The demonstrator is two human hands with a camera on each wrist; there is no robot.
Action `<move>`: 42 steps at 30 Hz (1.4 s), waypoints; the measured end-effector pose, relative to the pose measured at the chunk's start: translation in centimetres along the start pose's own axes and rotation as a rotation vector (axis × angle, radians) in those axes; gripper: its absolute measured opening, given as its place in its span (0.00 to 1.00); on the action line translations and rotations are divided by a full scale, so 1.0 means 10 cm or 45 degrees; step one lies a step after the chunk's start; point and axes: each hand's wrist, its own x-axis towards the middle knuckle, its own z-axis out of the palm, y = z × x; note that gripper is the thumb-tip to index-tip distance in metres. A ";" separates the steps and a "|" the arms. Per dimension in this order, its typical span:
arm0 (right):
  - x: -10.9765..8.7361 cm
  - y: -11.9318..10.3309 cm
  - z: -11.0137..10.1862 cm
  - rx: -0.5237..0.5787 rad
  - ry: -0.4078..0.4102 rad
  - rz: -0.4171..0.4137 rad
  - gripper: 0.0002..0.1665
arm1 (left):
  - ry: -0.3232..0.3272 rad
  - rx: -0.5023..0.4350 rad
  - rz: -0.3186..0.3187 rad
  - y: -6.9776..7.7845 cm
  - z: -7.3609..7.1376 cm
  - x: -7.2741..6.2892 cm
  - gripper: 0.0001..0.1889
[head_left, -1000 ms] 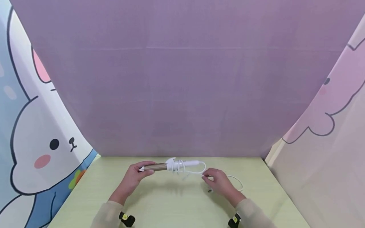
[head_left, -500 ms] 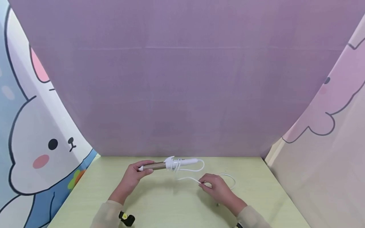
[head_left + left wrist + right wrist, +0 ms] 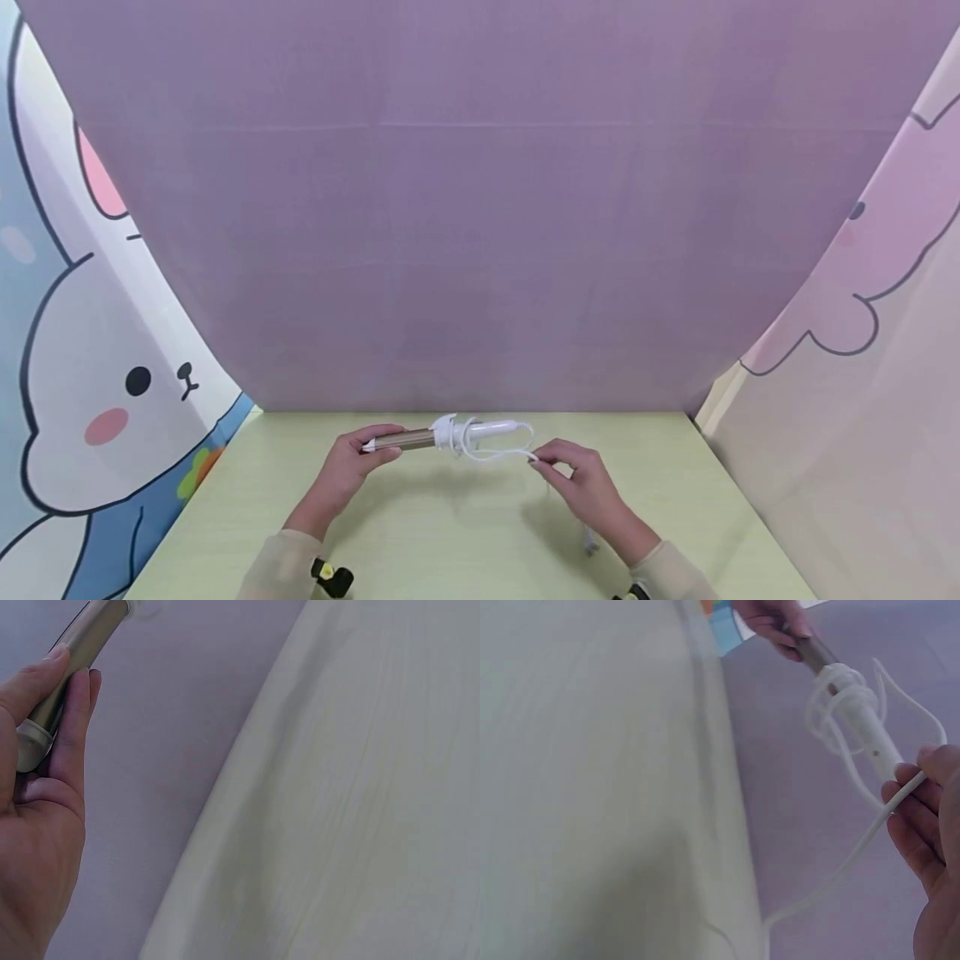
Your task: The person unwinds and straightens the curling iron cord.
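Observation:
My left hand [image 3: 347, 475] grips the tip end of a curling iron [image 3: 405, 439], fingers and thumb around its gold-brown barrel. In the left wrist view the white tip of the curling iron [image 3: 34, 742] lies in the palm. Its white handle points right, held above the table, with loose loops of white cord [image 3: 832, 712] wound around it. Off the handle's end, my right hand [image 3: 588, 483] pinches the cord between thumb and fingers. From there the cord's free part hangs down, and a plug [image 3: 590, 543] shows beside the right wrist.
A pale yellow-green wood-grain table [image 3: 450, 542] lies beneath both hands. Behind its far edge rises a purple cloth backdrop [image 3: 480, 250]. Printed cartoon curtains stand at both sides, a rabbit curtain [image 3: 82, 375] on the left and a pink one [image 3: 840, 308] on the right.
The right hand moved down and toward the person with the cord, then back up and slightly right. The cord loops around the handle have shifted and loosened. The left hand has stayed nearly still.

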 end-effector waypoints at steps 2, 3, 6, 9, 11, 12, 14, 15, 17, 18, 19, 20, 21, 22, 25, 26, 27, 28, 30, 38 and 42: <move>0.05 -0.01 -0.03 0.046 0.036 0.068 0.13 | -0.004 0.009 -0.009 -0.02 -0.01 -0.01 0.21; 0.07 -0.01 -0.05 0.061 0.055 0.097 0.13 | -0.007 0.011 -0.014 -0.02 -0.01 -0.01 0.21; 0.13 0.01 -0.10 0.086 0.110 0.160 0.12 | -0.021 0.014 -0.018 -0.03 -0.01 -0.02 0.20; 0.19 0.05 -0.13 0.098 0.176 0.225 0.09 | -0.032 0.010 -0.018 -0.01 0.00 -0.03 0.20; 0.22 0.08 -0.15 0.103 0.212 0.278 0.07 | -0.039 0.002 -0.015 0.00 0.01 -0.04 0.20; 0.24 0.10 -0.15 0.107 0.230 0.305 0.06 | -0.046 0.000 -0.009 0.01 0.01 -0.05 0.20; 0.27 0.15 -0.16 0.104 0.254 0.355 0.04 | -0.062 -0.007 -0.003 0.02 0.01 -0.06 0.21; 0.28 0.17 -0.16 0.101 0.262 0.377 0.03 | -0.067 -0.009 0.000 0.02 0.01 -0.06 0.21; 0.29 0.22 -0.15 0.093 0.275 0.420 0.03 | -0.077 -0.009 0.004 0.02 0.01 -0.07 0.21; 0.29 0.24 -0.15 0.090 0.280 0.442 0.03 | -0.081 -0.011 0.005 0.02 0.01 -0.07 0.22; 0.30 0.26 -0.15 0.084 0.280 0.457 0.03 | -0.083 -0.013 0.002 0.02 0.01 -0.07 0.22; 0.30 0.28 -0.15 0.080 0.279 0.472 0.02 | -0.083 -0.008 0.003 0.02 0.00 -0.07 0.22; 0.30 0.30 -0.16 0.082 0.277 0.489 0.02 | -0.083 -0.006 0.004 0.02 0.00 -0.07 0.22; 0.30 0.32 -0.16 0.081 0.274 0.498 0.02 | -0.080 -0.005 0.005 0.01 -0.01 -0.07 0.22; 0.30 0.37 -0.16 0.096 0.252 0.529 0.02 | -0.077 0.000 0.017 0.01 -0.02 -0.07 0.22; 0.30 0.39 -0.16 0.105 0.244 0.542 0.03 | -0.076 0.000 0.022 0.00 -0.02 -0.07 0.22; 0.29 0.41 -0.16 0.117 0.233 0.558 0.03 | -0.075 -0.004 0.027 0.00 -0.03 -0.07 0.22; 0.29 0.43 -0.16 0.128 0.218 0.574 0.04 | -0.076 -0.007 0.033 0.00 -0.03 -0.07 0.22; 0.29 0.48 -0.17 0.141 0.182 0.628 0.04 | -0.078 -0.011 0.041 0.00 -0.03 -0.06 0.21; 0.18 0.73 -0.24 -0.013 -0.061 0.777 0.08 | -0.074 -0.020 0.035 0.04 -0.04 -0.08 0.22; 0.08 0.86 -0.30 -0.072 -0.128 0.789 0.09 | -0.075 -0.016 0.028 0.05 -0.04 -0.09 0.22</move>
